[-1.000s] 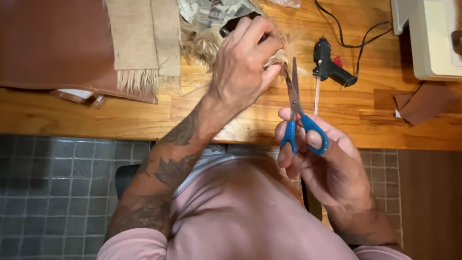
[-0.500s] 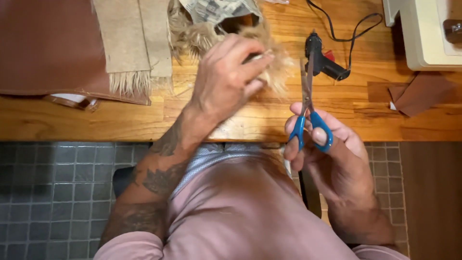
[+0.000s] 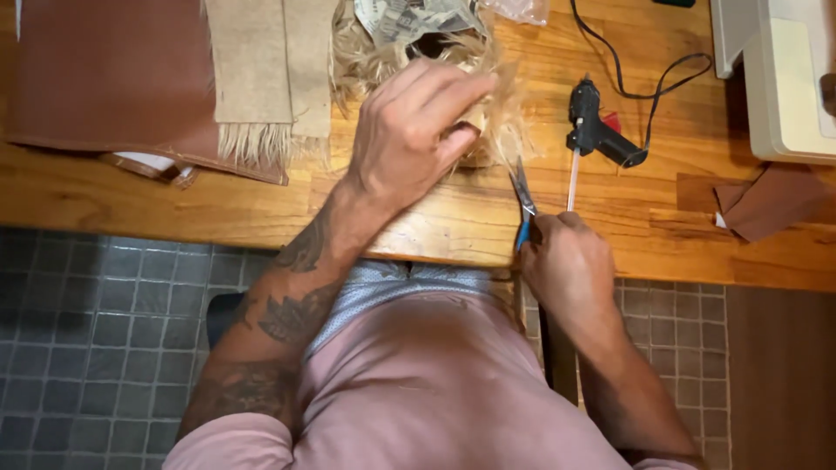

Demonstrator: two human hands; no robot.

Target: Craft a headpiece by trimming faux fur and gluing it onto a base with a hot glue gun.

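Since half a second ago the right hand (image 3: 566, 261) has dropped from beside the glue gun toward the tabletop's near edge, and the blue-handled scissors (image 3: 524, 202) now point up and away with their blades nearly closed, tips at the lower right fringe of the straw-coloured fibre bundle (image 3: 501, 122); the left hand (image 3: 409, 130) has stayed on that bundle. Its fingers are curled over the fibres and press them against the wooden tabletop (image 3: 261, 209), which seems meant to keep the loose strands from sliding while the blades come in from the side. The right hand is closed around the scissor handles, fingers through the loops as far as can be told, since the hand hides most of them. Just right of the scissors a black glue gun (image 3: 601, 130) lies with a pale glue stick (image 3: 572, 178) trailing toward the edge, close enough to crowd an outward swing of the right hand. Beyond the left hand sits crumpled printed paper (image 3: 409, 17); to its left lie beige fringed cloth (image 3: 261, 70) and brown leather (image 3: 104, 78), well apart from the cutting. A brown scrap (image 3: 771, 200) rests far right. Open wood lies between the hands and along the near edge, where the tabletop ends over grey floor tiles (image 3: 104, 331)
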